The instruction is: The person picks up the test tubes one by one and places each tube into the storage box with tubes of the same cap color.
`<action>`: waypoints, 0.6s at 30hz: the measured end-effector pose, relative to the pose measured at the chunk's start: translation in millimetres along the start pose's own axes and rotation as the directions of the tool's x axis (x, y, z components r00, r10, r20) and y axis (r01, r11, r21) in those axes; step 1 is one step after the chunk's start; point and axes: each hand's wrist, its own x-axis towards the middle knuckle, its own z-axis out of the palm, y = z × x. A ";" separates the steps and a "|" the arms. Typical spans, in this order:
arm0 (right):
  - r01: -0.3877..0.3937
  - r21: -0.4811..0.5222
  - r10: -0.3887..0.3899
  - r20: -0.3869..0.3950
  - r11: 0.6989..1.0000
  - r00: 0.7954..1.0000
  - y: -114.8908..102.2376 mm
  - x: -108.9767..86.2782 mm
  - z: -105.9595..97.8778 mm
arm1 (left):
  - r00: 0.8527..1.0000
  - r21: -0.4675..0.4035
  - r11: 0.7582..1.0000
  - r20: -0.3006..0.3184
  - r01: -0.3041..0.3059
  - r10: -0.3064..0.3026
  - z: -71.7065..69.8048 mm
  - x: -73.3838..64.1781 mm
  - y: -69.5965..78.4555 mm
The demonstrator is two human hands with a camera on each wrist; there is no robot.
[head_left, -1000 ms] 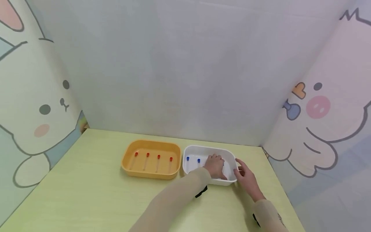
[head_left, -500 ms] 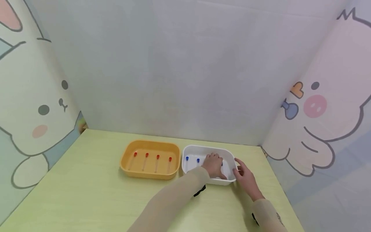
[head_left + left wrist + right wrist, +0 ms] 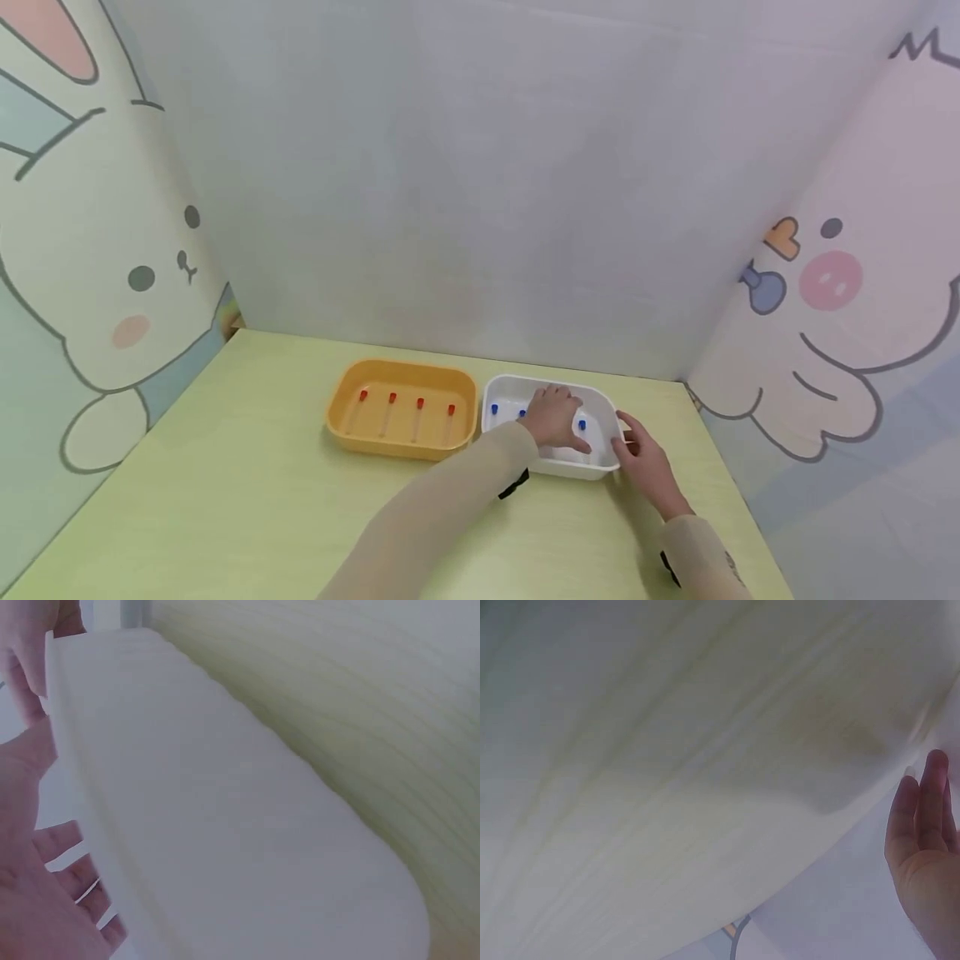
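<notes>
My left hand (image 3: pixel 553 417) reaches down into the white tray (image 3: pixel 510 380), thumb and fingers spread apart, with nothing visible in its grasp. To its left in the tray lie thin clear sticks with blue caps (image 3: pixel 494 409); one more blue cap (image 3: pixel 582 425) shows just right of the thumb. Whatever lies beneath the palm is hidden. My right hand (image 3: pixel 647 467) touches the tray's right end with its thumb and fingertips. In the left wrist view the tray's outer wall (image 3: pixel 225 802) covers part of my hands. The right wrist view shows my right fingers (image 3: pixel 930 810) nearly straight.
An orange tray (image 3: pixel 390 451) stands close to the left of the white one, holding several thin clear sticks with red caps (image 3: pixel 421 403) in a row. Both are on a pale green table (image 3: pixel 262 483), in front of a light curtain (image 3: pixel 450 208) with cartoon animals at the sides.
The left hand has lifted slightly and shifted left within the tray, uncovering the rightmost blue cap. The right hand stays at the tray's end. The head view has shifted a little.
</notes>
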 end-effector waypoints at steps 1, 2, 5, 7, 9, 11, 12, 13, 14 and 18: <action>-0.002 -0.005 0.002 0.003 1.000 1.000 0.4 0.8 -1.4 | 1.000 0.005 1.000 -0.001 -0.001 0.001 -2.5 0.3 -0.9; -0.002 -0.011 0.002 0.004 1.000 1.000 0.5 1.5 -2.7 | 1.000 0.007 1.000 -0.002 -0.003 0.003 -6.1 0.0 -1.3; 0.001 -0.024 -0.001 0.008 1.000 1.000 1.9 4.3 -6.5 | 1.000 0.014 1.000 -0.005 -0.005 0.005 -15.4 -0.3 -3.3; 0.001 -0.031 0.000 0.011 1.000 1.000 3.3 6.4 -8.4 | 1.000 0.017 1.000 -0.012 -0.005 0.005 -20.2 -0.4 -5.3; -0.001 -0.033 0.002 0.015 0.999 1.000 4.8 7.4 -9.7 | 1.000 0.018 1.000 -0.015 -0.008 0.009 -24.1 -1.7 -7.3; -0.005 -0.032 0.006 0.013 0.999 1.000 5.2 8.1 -10.9 | 1.000 0.018 1.000 -0.022 -0.014 0.014 -27.9 -3.4 -9.5; -0.005 -0.030 0.005 0.009 1.000 1.000 5.1 8.2 -11.6 | 0.999 0.017 1.000 -0.027 -0.017 0.017 -29.5 -4.1 -10.8; -0.001 -0.026 0.001 0.002 1.000 1.000 4.5 8.1 -12.5 | 0.999 0.015 1.000 -0.031 -0.019 0.019 -31.8 -5.1 -12.2; 0.005 -0.029 -0.005 -0.005 1.000 1.000 3.8 8.1 -13.3 | 0.999 0.016 1.000 -0.034 -0.021 0.022 -34.5 -6.4 -13.5; 0.041 -0.048 -0.043 -0.045 0.998 0.998 0.8 7.9 -19.2 | 0.999 0.014 1.000 -0.044 -0.026 0.027 -45.4 -11.5 -19.7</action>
